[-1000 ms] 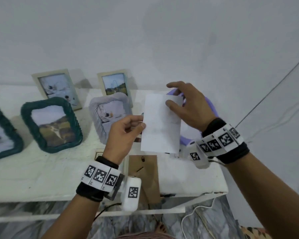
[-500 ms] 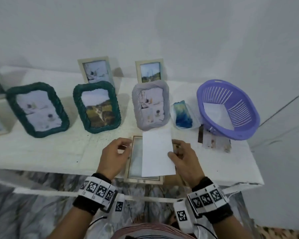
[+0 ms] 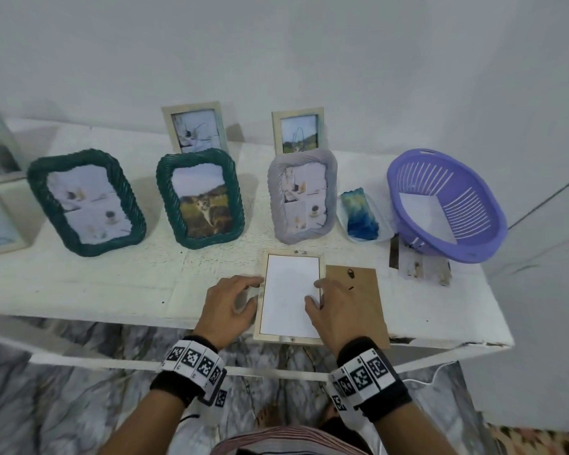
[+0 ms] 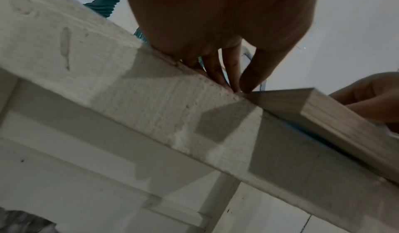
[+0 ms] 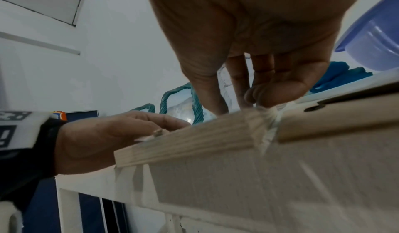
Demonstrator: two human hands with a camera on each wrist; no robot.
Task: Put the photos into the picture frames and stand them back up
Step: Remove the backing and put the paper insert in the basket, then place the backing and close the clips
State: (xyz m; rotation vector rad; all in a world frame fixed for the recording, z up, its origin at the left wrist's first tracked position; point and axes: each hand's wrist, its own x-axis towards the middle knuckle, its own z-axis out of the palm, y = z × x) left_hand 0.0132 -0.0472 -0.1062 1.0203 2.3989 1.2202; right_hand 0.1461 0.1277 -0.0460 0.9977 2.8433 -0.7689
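A light wooden picture frame (image 3: 289,338) lies face down at the table's front edge. A photo (image 3: 289,295) lies in it with its white back up. My left hand (image 3: 252,290) rests beside the frame's left rail, its relaxed fingers (image 4: 234,69) touching the rail. My right hand (image 3: 314,292) is on the right side, thumb and forefinger pressing the photo's right edge down. The fingertips (image 5: 265,93) meet the frame (image 5: 190,142) near its corner. The brown backing board (image 3: 363,290) lies flat just right of the frame, partly under my right hand.
Two green frames (image 3: 86,201) (image 3: 201,197) and a grey one (image 3: 303,198) stand behind, with two small wooden frames (image 3: 194,126) (image 3: 298,131) at the wall. A purple basket (image 3: 473,231) holding a white sheet sits at the right. Loose photos (image 3: 421,267) and a blue-filled clear dish (image 3: 362,215) lie near it.
Both hands held the photo in the air a second ago. It has come down onto the face-down frame and now lies flat inside it, with the hands at its two sides.
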